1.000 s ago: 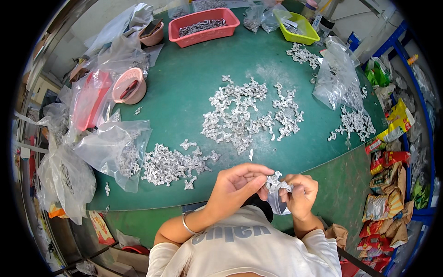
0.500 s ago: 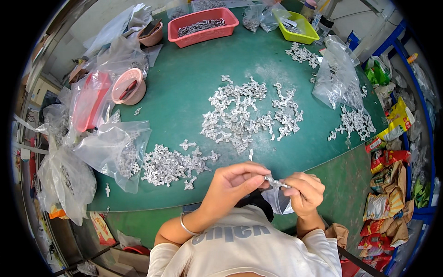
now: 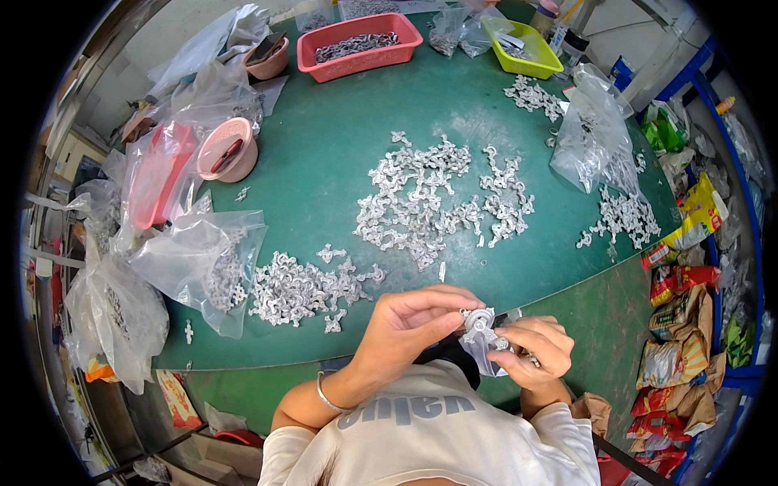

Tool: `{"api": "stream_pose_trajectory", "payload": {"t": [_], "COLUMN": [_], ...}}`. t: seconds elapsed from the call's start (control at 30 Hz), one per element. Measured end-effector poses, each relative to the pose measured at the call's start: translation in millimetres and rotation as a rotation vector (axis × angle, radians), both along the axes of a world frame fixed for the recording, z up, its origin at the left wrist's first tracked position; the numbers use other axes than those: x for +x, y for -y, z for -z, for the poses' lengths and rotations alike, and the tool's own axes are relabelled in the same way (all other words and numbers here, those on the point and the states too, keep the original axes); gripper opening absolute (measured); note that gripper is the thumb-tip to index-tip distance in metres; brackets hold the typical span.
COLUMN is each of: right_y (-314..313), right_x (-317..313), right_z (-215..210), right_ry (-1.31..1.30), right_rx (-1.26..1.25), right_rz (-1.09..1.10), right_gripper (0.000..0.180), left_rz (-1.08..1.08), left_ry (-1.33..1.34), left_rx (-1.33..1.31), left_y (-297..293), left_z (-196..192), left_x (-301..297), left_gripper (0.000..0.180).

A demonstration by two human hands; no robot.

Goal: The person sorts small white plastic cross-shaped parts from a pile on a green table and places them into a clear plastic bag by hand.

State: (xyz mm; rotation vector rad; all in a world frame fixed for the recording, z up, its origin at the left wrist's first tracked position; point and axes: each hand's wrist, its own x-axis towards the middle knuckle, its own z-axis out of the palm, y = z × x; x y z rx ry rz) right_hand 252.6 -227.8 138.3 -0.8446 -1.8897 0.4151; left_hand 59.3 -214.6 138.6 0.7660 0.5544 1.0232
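Note:
My left hand (image 3: 409, 324) and my right hand (image 3: 531, 348) meet just over the near edge of the green table (image 3: 340, 146). Both pinch a small silver metal part (image 3: 480, 321) between their fingertips. A small clear plastic bag (image 3: 482, 356) hangs under the part, against my right hand. A silver bracelet (image 3: 322, 397) circles my left wrist. Ahead of my hands a wide pile of similar silver parts (image 3: 429, 202) covers the middle of the table, and a smaller pile (image 3: 304, 287) lies to the left.
Clear bags holding parts (image 3: 203, 263) crowd the left edge, another bag (image 3: 596, 138) stands at the right. A red bin (image 3: 356, 40), a yellow-green bin (image 3: 523, 44) and pink bowls (image 3: 227, 150) sit at the back. Snack packets (image 3: 681, 324) are stacked to the right.
The hands have closed together around the metal part and the bag has dropped lower under my right hand. The piles on the table are unchanged.

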Motion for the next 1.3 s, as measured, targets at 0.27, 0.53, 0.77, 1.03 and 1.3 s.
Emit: {"api": "stream_pose_trajectory", "payload": {"t": [0.27, 0.53, 0.77, 1.03, 1.3], "right_y": [-1.2, 1.3, 2.7, 2.6, -10.6], "right_x": [-1.7, 0.8, 0.2, -2.0, -8.1], "right_z": [3.2, 6.3, 7.6, 15.6, 66.2], "right_ry": [-0.032, -0.053, -0.047, -0.045, -0.594], "right_rx": [0.056, 0.053, 0.080, 0.013, -0.772], "right_rz": [-0.022, -0.043, -0.037, 0.017, 0.116], "right_gripper": [0.032, 0.035, 0.035, 0.034, 0.035], "left_rz": [0.007, -0.013, -0.001, 0.022, -0.141], "left_ry": [0.029, 0.005, -0.008, 0.028, -0.017], "left_rx": [0.032, -0.030, -0.047, -0.065, -0.035], "left_y": [-0.5, 0.9, 0.7, -1.6, -9.1], "left_z": [0.5, -4.2, -5.6, -0.1, 44.2], "left_x": [0.4, 5.9, 6.2, 14.4, 24.5], "left_gripper": [0.019, 0.019, 0.019, 0.021, 0.021]}}
